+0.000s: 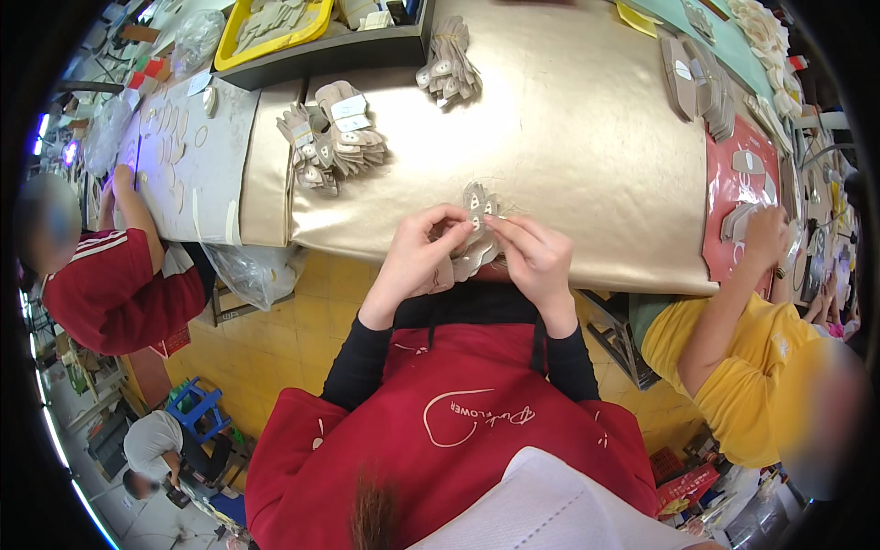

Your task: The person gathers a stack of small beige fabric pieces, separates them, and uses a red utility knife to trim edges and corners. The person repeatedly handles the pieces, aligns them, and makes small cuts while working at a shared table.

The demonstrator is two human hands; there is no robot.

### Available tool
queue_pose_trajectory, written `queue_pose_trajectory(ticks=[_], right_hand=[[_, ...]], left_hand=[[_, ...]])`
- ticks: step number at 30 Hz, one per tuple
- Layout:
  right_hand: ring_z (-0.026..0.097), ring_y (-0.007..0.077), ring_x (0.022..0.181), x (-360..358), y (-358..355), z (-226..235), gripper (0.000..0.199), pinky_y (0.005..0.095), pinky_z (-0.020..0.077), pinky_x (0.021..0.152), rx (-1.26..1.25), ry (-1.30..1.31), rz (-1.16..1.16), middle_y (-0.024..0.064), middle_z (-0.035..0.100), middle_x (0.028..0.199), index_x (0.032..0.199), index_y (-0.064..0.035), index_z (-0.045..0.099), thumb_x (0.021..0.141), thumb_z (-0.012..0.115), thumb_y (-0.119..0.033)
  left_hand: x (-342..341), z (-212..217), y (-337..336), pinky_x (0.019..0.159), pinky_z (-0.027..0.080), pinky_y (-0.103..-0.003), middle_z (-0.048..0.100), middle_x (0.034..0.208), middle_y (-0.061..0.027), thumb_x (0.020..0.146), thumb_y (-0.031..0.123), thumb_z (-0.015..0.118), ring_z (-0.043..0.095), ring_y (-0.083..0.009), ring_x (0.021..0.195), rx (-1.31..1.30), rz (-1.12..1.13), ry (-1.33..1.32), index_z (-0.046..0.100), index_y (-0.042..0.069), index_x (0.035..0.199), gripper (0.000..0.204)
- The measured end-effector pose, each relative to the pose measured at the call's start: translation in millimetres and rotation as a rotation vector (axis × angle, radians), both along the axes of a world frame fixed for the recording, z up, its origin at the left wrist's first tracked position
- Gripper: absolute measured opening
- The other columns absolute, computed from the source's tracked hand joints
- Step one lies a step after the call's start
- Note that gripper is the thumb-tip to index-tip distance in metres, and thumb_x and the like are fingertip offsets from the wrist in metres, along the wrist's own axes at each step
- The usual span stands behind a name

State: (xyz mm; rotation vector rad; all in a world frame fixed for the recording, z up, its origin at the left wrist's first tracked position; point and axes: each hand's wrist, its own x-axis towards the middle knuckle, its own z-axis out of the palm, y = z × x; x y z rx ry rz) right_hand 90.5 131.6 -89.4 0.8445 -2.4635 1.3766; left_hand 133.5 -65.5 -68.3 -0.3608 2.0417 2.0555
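Both my hands are at the near edge of a table covered with shiny gold sheet [587,165]. My left hand [423,252] pinches a small grey cut piece [474,203] with pale oval patches, thumb and forefinger on its left side. From the right, my right hand [539,261] holds the same piece between closed fingertips. More beige and grey cut pieces [470,258] hang together just below, between my hands at the table edge; how they are joined is hidden. Farther off lie bundles of similar grey pieces [353,137], [449,69].
A black box [367,46] with a yellow tray [316,32] of pieces stands at the far left. Stacked sole-shaped pieces [710,87] lie far right, near a red mat [733,156]. Co-workers in red [119,284] and yellow [724,367] work on either side.
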Motion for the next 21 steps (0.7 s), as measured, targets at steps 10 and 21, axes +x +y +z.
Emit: queue_pose_trajectory(ticks=[10,21], right_hand=[[0.065,0.0224,0.072,-8.2,28.5,8.7,0.036,0.0311,0.0518,0.066,-0.077,-0.197,-0.227,0.0141,0.068,0.087,0.123,-0.0028,0.07,0.087,0.073,-0.001],[0.063,0.0204,0.062,-1.4,5.6,7.8,0.033,0.0322,0.0481,0.055,-0.024,-0.078,0.006,0.0064,0.067,0.082,0.117,-0.0096,0.075,0.084,0.074,-0.007]], left_hand=[[-3.1,1.3,2.7,0.051,0.04,-0.025,0.062,0.081,-0.0011,0.089,0.015,0.076,0.047,-0.0058,0.054,-0.408,0.052,0.059,0.068,0.002,0.108,0.024],[-1.7,-16.0,28.1,0.065,0.053,-0.034,0.066,0.099,-0.0079,0.082,0.005,0.078,0.066,-0.0222,0.072,-0.832,0.227,0.438,0.07,0.005,0.103,0.023]])
